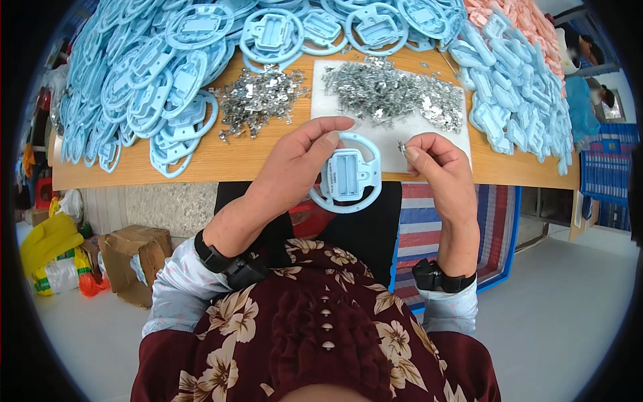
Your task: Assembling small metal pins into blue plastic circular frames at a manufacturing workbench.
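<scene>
My left hand (298, 157) grips a light blue plastic ring-shaped part (347, 175) by its left rim, with a rectangular battery compartment facing up. It is held over my lap at the table's front edge. To its right, my right hand (439, 161) pinches a small silvery metal clip (402, 147) between thumb and fingertips, apart from the blue part. Beyond my hands, a heap of small metal clips (375, 87) lies on a white foam sheet (321, 120). Another pile of metal pieces (258, 97) rests on the bare wood to the left.
Blue ring-shaped parts (147, 74) are heaped along the left and back of the wooden table (221, 164). Smaller blue pieces (509, 87) and pink pieces (519, 27) pile up at the right. A striped bag (455, 228) and a cardboard box (137, 261) stand below.
</scene>
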Demonstrator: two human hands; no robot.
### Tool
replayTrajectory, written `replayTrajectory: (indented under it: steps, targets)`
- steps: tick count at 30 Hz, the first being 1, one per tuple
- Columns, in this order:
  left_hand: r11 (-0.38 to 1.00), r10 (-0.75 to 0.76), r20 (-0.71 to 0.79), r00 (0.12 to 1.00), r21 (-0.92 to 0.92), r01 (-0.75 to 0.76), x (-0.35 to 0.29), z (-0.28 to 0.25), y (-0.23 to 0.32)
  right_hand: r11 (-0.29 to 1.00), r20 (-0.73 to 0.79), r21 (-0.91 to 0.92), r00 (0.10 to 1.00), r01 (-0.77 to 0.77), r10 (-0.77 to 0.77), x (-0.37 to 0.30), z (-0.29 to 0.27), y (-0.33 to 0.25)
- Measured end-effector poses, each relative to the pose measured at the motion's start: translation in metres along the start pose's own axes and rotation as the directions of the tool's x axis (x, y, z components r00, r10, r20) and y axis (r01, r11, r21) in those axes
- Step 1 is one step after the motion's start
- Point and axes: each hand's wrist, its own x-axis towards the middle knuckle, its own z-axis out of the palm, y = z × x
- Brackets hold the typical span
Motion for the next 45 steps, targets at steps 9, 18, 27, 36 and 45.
replayTrajectory:
  steps: [9, 18, 27, 36, 45]
  targets:
    - [0.995, 0.092, -0.037, 0.995, -0.034, -0.093, -0.006, -0.016, 0.000, 0.956, 0.212, 0.269, 0.975, -0.116, 0.058, -0.014, 0.039, 0.012]
    - [0.972, 0.153, -0.078, 0.985, -0.170, -0.164, -0.017, -0.024, 0.000, 0.892, 0.190, 0.429, 0.980, -0.140, 0.063, -0.019, 0.067, 0.024]
    - [0.917, -0.013, -0.050, 0.999, -0.400, -0.008, -0.018, -0.027, -0.007, 0.858, 0.165, 0.491, 0.983, -0.150, 0.078, -0.018, 0.071, 0.025]
    - [0.876, 0.028, -0.162, 0.986, -0.470, -0.102, -0.015, -0.013, -0.002, 0.861, 0.121, 0.495, 0.991, -0.117, 0.065, -0.022, 0.076, 0.029]
    - [0.999, -0.015, 0.140, 0.990, -0.046, 0.022, -0.018, -0.033, 0.012, 0.970, 0.285, 0.242, 0.957, -0.024, -0.047, -0.019, 0.036, 0.018]
